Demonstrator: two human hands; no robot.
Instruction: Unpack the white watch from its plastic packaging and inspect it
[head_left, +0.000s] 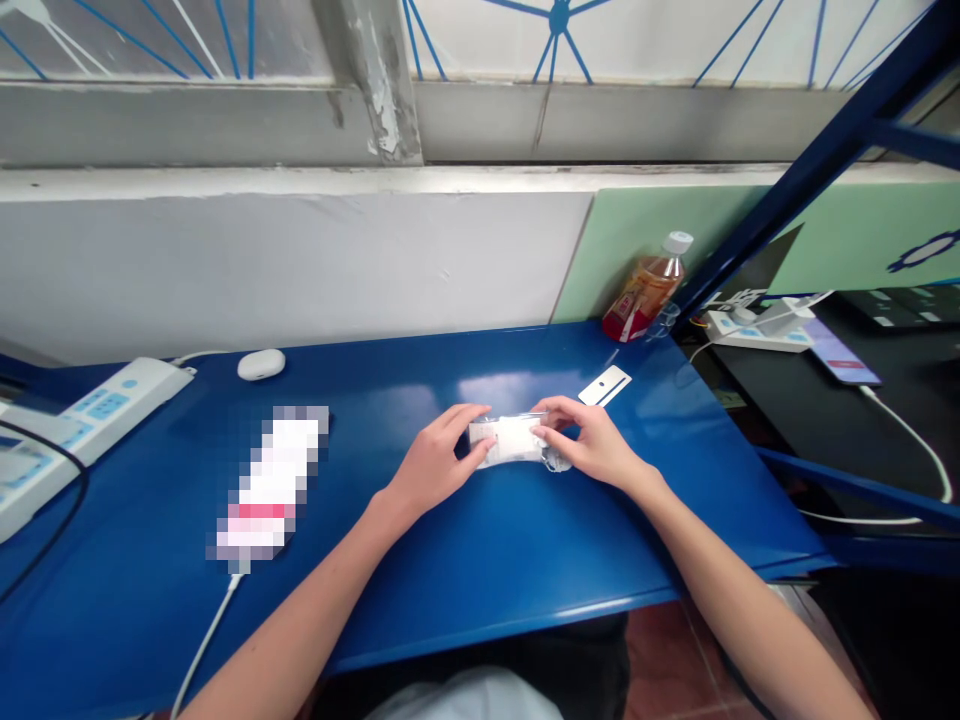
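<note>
White plastic-wrapped packet point(516, 440) near frame centre, long axis left-to-right. My left hand point(439, 455) pinches its left end; my right hand point(596, 440), its right.

Looks bright; shows pale glare near the back edge of the surface point(487, 560), shadow below its front edge, pixelation over the phone point(274, 485) toward the left edge, wide-angle stretch outward.

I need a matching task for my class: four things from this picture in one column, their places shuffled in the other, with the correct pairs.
Things
1. white packet
2. drink bottle
3. rounded white case
4. white card

Places
A. left, near the back of the blue table
B. just beyond the right hand
C. between left hand and right hand
D. before the green panel

Pairs: 1-C, 2-D, 3-A, 4-B
</note>
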